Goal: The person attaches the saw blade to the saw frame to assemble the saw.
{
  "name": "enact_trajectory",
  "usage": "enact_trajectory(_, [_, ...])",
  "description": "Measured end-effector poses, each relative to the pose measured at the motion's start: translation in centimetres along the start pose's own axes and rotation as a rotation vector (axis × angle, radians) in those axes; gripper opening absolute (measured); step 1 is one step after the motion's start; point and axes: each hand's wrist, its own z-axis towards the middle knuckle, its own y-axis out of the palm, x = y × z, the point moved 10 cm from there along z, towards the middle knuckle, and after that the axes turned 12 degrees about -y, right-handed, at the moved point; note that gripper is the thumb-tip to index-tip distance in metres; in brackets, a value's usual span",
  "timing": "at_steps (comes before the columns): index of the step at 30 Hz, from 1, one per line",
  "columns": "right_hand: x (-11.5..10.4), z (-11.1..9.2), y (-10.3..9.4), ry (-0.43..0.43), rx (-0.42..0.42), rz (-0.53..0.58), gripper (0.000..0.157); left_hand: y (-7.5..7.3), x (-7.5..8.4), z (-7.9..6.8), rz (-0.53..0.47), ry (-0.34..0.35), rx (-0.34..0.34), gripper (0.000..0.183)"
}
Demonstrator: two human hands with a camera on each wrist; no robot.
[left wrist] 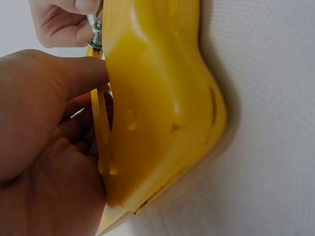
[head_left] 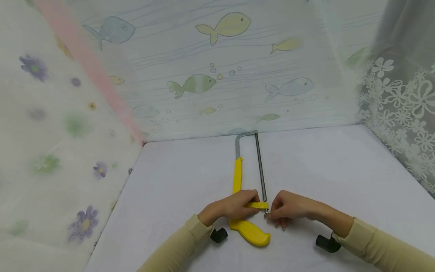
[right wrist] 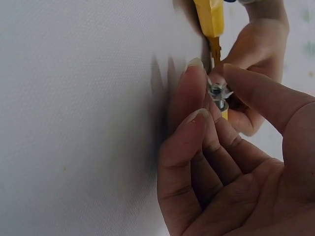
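A hacksaw with a yellow handle [head_left: 253, 233] and a grey curved front frame [head_left: 237, 145] lies on the white table, its blade side [head_left: 260, 166] to the right. My left hand [head_left: 239, 204] grips the yellow frame near the crosspiece [head_left: 259, 205]; in the left wrist view the thumb presses beside the yellow handle [left wrist: 152, 98]. Thumb and fingertips of my right hand [head_left: 289, 207] pinch the metal wing nut [right wrist: 217, 90] on the threaded end below the crosspiece. The threaded bolt [left wrist: 97, 35] shows bare coils in the left wrist view.
Behind the table [head_left: 183, 166] hangs a fish-print curtain [head_left: 234, 75]. A flower-print sheet [head_left: 61, 143] borders the left, and lace-like white flowers [head_left: 408, 113] the right. Black wrist-camera mounts [head_left: 327, 243] sit below both forearms.
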Motion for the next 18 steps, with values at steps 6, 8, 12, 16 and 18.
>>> enact_trajectory(6, [-0.2,-0.2,-0.34,-0.029,0.002,-0.03,0.02,-0.07,-0.02,0.1,0.0,-0.009,-0.002,0.011])
enact_trajectory(8, [-0.28,-0.22,-0.35,-0.033,0.003,-0.03,0.02,-0.11,0.01,0.08,-0.003,-0.008,-0.003,0.011])
enact_trajectory(12, [-0.38,-0.2,-0.17,-0.031,-0.003,-0.012,0.019,-0.1,-0.03,0.03,-0.007,-0.008,-0.004,0.011])
enact_trajectory(16, [-0.46,-0.08,0.13,-0.027,-0.022,0.01,0.018,-0.03,-0.07,0.03,-0.011,-0.008,-0.006,0.012])
enact_trajectory(18, [-0.42,-0.02,0.24,-0.022,-0.027,0.019,0.02,0.02,-0.06,0.04,-0.012,-0.005,-0.006,0.012])
